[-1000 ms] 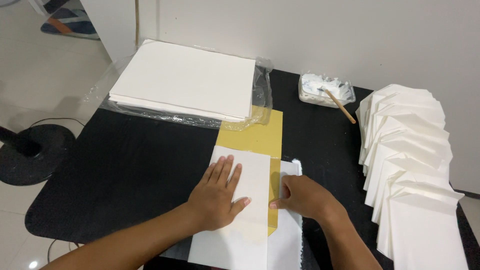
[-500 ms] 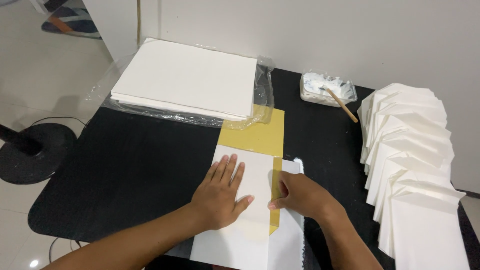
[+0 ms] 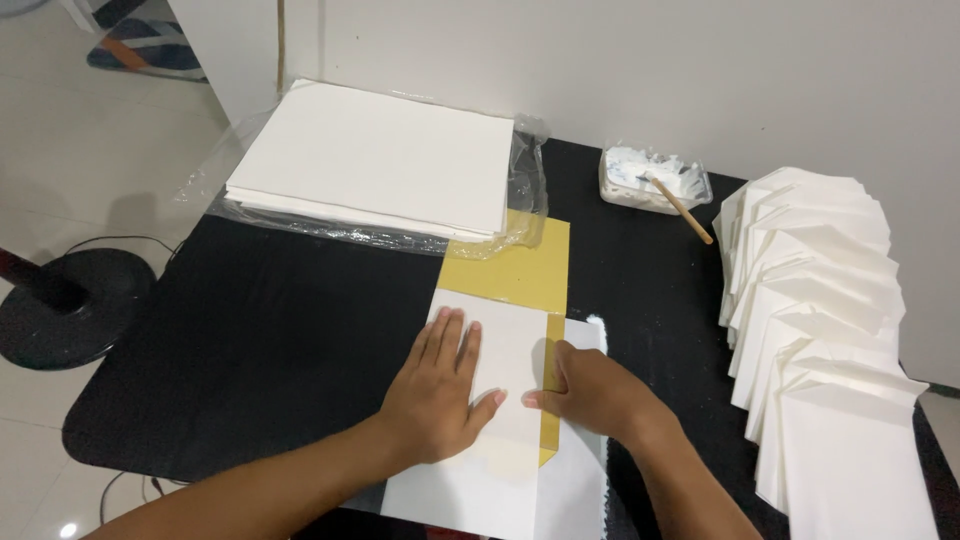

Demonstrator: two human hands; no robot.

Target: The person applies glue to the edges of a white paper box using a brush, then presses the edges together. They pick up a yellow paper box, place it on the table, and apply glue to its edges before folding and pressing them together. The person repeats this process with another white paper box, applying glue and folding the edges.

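Observation:
My left hand (image 3: 440, 390) lies flat, fingers spread, on a folded white paper sheet (image 3: 500, 350) in the middle of the black table (image 3: 260, 340). My right hand (image 3: 590, 392) presses with curled fingers on the sheet's right fold, beside a strip of yellow card (image 3: 510, 275) that shows under and beyond the paper. Neither hand grips anything.
A stack of white sheets (image 3: 375, 160) in clear plastic wrap lies at the back left. A small clear tub of white paste (image 3: 655, 178) with a wooden stick (image 3: 682, 208) sits at the back. Several folded white paper pieces (image 3: 825, 320) overlap in a row along the right edge. A black round stand base (image 3: 70, 300) is on the floor at left.
Both hands have stayed pressed on the sheet; my right hand has slid slightly along the fold. The view has shifted a little.

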